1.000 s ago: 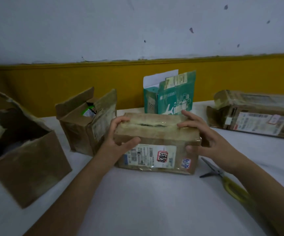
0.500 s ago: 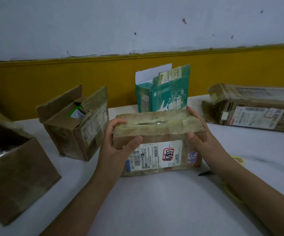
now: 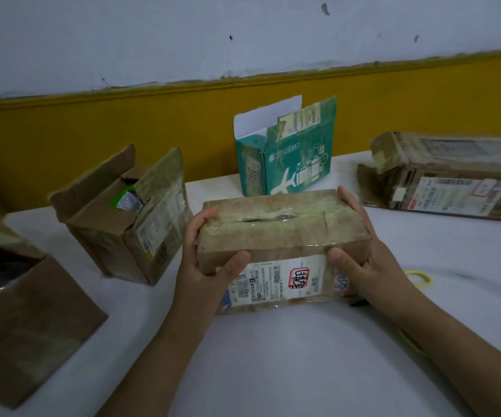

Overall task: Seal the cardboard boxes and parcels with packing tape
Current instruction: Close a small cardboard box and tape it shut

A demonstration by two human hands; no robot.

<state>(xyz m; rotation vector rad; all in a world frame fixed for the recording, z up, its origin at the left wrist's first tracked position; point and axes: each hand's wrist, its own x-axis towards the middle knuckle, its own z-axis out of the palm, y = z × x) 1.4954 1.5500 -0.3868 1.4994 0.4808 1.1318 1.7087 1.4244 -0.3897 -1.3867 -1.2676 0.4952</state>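
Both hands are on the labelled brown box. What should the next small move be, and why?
Probably let the right hand go to fetch tape while the left hand steadies the brown box: its top seam shows a dark split, and no tape roll is in view.

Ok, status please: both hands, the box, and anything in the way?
Left hand and right hand grip the ends of the labelled brown box. Top seam split under old tape. Open brown box to its left, apart; nothing on top.
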